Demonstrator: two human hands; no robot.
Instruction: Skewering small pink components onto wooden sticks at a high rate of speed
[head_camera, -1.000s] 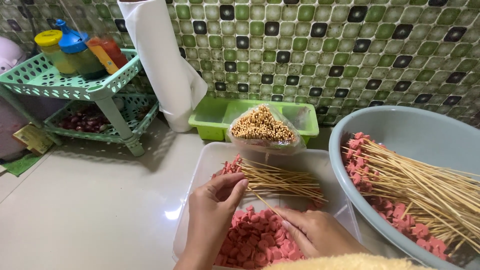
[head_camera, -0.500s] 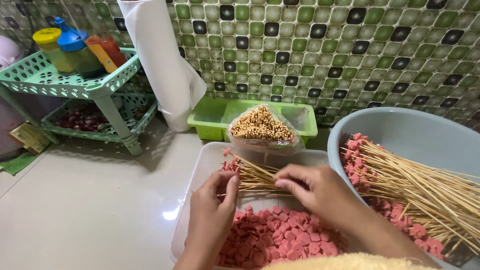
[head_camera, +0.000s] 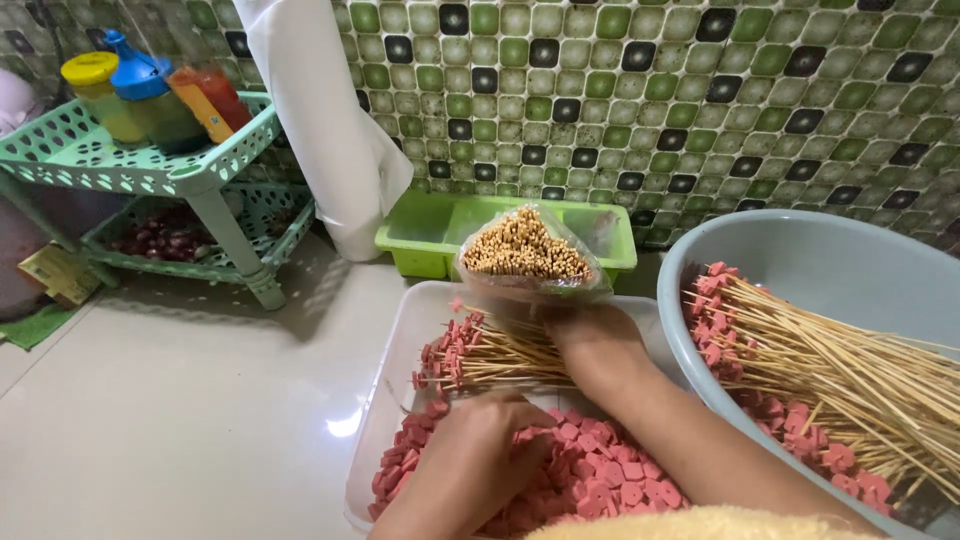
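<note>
While the left hand (head_camera: 480, 450) lies knuckles-up on the pink sausage pieces (head_camera: 590, 485) heaped at the near end of the white tray (head_camera: 395, 385), its fingers curl down into them, and whether they pinch one cannot be told. Toward the tray's far end, the right hand (head_camera: 590, 340) reaches under the clear bag of bamboo sticks (head_camera: 525, 255); its fingers are hidden. Beside that hand, finished skewers (head_camera: 480, 355) rest across the tray. Right of the tray, a grey basin (head_camera: 830, 265) holds many more skewers.
</note>
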